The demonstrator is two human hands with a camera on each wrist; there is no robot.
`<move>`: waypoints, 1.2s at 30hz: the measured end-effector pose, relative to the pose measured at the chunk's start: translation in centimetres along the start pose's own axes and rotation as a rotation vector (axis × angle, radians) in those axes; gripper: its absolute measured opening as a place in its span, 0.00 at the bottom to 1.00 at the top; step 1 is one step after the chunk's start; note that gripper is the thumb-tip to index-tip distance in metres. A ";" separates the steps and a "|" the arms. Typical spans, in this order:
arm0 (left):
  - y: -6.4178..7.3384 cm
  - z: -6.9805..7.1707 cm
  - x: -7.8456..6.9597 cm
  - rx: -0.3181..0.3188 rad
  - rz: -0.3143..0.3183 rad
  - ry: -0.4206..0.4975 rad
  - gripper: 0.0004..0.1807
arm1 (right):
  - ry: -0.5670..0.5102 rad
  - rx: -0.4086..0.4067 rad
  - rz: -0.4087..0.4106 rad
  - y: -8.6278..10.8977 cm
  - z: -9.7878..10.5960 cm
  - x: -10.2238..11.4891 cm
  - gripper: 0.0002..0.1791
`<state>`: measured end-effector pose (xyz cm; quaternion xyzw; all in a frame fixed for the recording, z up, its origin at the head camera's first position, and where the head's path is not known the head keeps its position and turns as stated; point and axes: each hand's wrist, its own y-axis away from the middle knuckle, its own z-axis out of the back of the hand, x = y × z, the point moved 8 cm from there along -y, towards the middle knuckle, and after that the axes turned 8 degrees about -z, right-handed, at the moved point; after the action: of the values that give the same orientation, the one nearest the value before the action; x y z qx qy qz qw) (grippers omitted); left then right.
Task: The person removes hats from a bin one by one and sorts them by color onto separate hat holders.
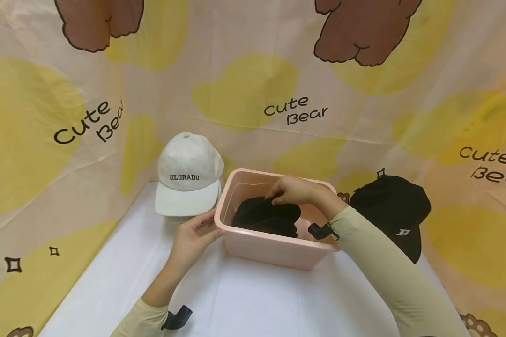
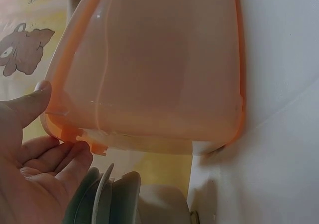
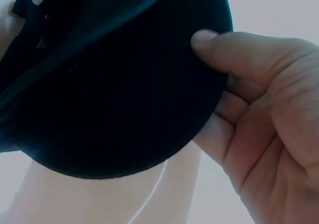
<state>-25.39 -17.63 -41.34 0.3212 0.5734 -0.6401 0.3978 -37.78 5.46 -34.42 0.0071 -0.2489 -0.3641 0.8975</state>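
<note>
A pink plastic bin (image 1: 270,252) stands on the white table. My left hand (image 1: 191,239) holds its left end, thumb and fingers at the rim (image 2: 62,109). Inside the bin lies a black cap (image 1: 257,215). Reaching over the bin, my right hand (image 1: 298,191) pinches this cap's brim; in the right wrist view the thumb (image 3: 214,47) presses on the brim (image 3: 124,114) and the other fingers are behind it. Just beyond my left hand sits a white cap (image 1: 189,164) lettered COLORADO, with the edges of stacked brims (image 2: 104,194) showing in the left wrist view.
Another black cap (image 1: 390,206) with a small white letter lies right of the bin, beside my right forearm. A patterned cloth (image 1: 236,93) with bears and yellow patches hangs behind the white table (image 1: 253,299).
</note>
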 end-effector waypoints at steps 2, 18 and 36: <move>0.0 -0.1 -0.1 0.001 -0.001 -0.001 0.34 | 0.005 -0.005 -0.005 -0.1 0.0 0.0 0.13; 0.5 -0.5 0.0 0.004 0.012 -0.020 0.33 | -0.087 0.052 -0.032 1.3 -0.4 0.2 0.07; -0.1 0.1 -0.2 -0.002 0.018 -0.003 0.34 | 0.005 -0.430 -0.156 4.9 3.8 -0.1 0.06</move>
<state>-25.36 -17.73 -41.11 0.3250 0.5704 -0.6365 0.4048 -36.39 9.72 -30.14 -0.1642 -0.1621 -0.4769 0.8481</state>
